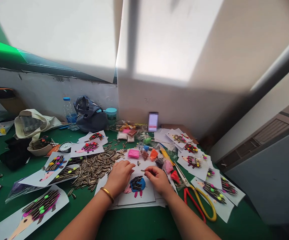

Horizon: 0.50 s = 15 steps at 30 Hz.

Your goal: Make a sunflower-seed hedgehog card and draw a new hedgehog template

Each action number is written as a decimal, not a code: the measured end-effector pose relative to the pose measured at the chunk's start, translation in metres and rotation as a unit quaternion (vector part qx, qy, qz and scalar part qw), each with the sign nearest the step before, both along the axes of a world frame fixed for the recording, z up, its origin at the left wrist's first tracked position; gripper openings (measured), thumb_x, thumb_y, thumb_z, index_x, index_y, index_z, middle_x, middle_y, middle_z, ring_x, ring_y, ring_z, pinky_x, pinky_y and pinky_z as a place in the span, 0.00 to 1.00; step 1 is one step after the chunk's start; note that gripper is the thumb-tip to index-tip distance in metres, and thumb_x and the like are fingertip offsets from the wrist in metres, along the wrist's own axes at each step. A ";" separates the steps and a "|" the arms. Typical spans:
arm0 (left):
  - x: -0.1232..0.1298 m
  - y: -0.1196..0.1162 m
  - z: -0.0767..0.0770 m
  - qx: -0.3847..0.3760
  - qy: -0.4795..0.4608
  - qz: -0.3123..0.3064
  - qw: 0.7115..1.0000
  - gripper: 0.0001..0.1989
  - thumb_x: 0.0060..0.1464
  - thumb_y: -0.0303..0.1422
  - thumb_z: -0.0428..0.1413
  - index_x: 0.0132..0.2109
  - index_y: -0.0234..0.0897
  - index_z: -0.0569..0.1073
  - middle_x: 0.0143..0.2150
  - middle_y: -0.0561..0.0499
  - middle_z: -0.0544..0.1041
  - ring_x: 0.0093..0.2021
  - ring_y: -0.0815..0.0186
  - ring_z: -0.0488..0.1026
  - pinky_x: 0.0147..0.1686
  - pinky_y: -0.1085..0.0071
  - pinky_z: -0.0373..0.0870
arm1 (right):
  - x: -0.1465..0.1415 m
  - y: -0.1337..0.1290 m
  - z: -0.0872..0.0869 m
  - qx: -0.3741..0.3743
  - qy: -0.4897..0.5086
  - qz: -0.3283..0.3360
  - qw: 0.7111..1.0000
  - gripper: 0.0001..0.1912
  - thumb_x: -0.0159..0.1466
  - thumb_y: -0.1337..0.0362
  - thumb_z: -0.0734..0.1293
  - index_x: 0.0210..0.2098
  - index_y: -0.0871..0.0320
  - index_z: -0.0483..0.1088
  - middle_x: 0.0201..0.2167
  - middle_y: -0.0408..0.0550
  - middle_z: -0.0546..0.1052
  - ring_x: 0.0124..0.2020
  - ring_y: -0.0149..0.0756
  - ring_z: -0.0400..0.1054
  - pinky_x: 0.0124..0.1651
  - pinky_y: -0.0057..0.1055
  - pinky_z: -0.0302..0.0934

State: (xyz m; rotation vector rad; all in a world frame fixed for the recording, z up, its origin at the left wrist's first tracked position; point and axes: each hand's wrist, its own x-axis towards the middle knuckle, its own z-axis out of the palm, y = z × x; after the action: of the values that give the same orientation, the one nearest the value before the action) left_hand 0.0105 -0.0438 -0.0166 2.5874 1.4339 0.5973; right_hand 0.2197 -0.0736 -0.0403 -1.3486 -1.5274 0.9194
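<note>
Between my hands a hedgehog picture (pixel 137 184) lies on white paper, with a blue clay body, a pink face and feet, and dark sunflower seeds stuck across its back. In my right hand (pixel 158 180) a single sunflower seed (pixel 143 170) is pinched between thumb and fingertips, just above the picture. My left hand (pixel 120 176), with a gold bangle at the wrist, rests at the picture's upper left, its fingers curled together; what they hold, if anything, is hidden. A loose seed (pixel 139 163) lies on the paper beyond. Left of my left hand spreads a pile of sunflower seeds (pixel 92 170).
Coloured clay packets, including a pink one (pixel 134 153), lie beyond my hands. Large scissors (pixel 188 186) with red and yellow handles lie at right. Finished-looking hedgehog cards (pixel 194 166) flank both sides. A phone (pixel 153 121) leans against the wall, with a bag (pixel 91 116) farther left.
</note>
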 end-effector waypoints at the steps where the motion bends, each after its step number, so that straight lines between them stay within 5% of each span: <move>1: -0.003 0.002 0.000 -0.010 0.010 0.010 1.000 0.11 0.58 0.29 0.55 0.48 0.44 0.74 0.44 0.48 0.76 0.47 0.57 0.71 0.45 0.61 0.60 | 0.002 0.000 -0.001 0.001 -0.005 -0.003 1.000 0.10 0.60 0.59 0.66 0.35 0.57 0.76 0.33 0.48 0.79 0.34 0.38 0.72 0.38 0.32 0.66; 9: -0.008 0.005 -0.006 -0.039 0.076 0.015 0.996 0.03 0.54 0.33 0.59 0.38 0.42 0.74 0.41 0.48 0.74 0.45 0.57 0.69 0.46 0.61 0.57 | 0.016 -0.007 0.006 0.029 -0.107 0.034 0.993 0.07 0.60 0.63 0.67 0.34 0.55 0.77 0.34 0.47 0.79 0.37 0.38 0.71 0.41 0.32 0.63; 15: -0.008 0.005 -0.006 -0.042 0.077 0.015 0.996 0.04 0.54 0.33 0.59 0.38 0.42 0.74 0.41 0.49 0.75 0.45 0.57 0.69 0.46 0.60 0.56 | 0.013 -0.014 0.012 0.066 -0.274 0.094 0.955 0.07 0.62 0.66 0.67 0.36 0.52 0.78 0.34 0.44 0.80 0.38 0.38 0.71 0.43 0.32 0.60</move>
State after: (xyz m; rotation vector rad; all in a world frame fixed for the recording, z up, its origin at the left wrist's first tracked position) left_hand 0.0028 -0.0391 -0.0229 2.6006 1.5097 0.3385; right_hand 0.2329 -0.0877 -0.0284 -1.4508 -2.1280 0.5572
